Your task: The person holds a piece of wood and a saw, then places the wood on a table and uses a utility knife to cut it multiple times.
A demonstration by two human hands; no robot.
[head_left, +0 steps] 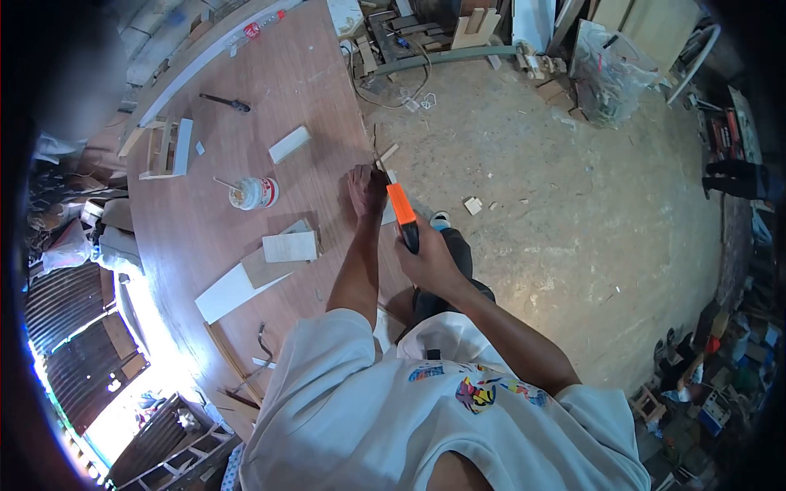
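At the bottom of the frame is the person's white shirt (360, 409), with a colourful print on the chest. Just above the middle of the frame, the right hand (427, 260) grips the orange and black handle of a saw (401, 209), its fingers wrapped around the black part. The saw's thin blade points up and slightly left, beside the left hand (367, 188), at the edge of the wooden table (303, 82). The left hand rests there with its knuckles up (its fingers look bent, but I cannot tell whether they pinch anything). A pale strip (388, 214) shows between the left wrist and the saw handle.

Left of the left forearm, a pale block (290, 247) lies over a longer white board (232, 295). Further up the table are an open jar (255, 193) with a stick in it, another pale block (290, 145) and a small wooden frame (168, 149). Beyond those lie a dark tool (225, 102) and, at the upper left, a clear bottle with a red label (252, 30). At the upper right, a clear plastic bag (610, 78) stands on the floor (557, 213).
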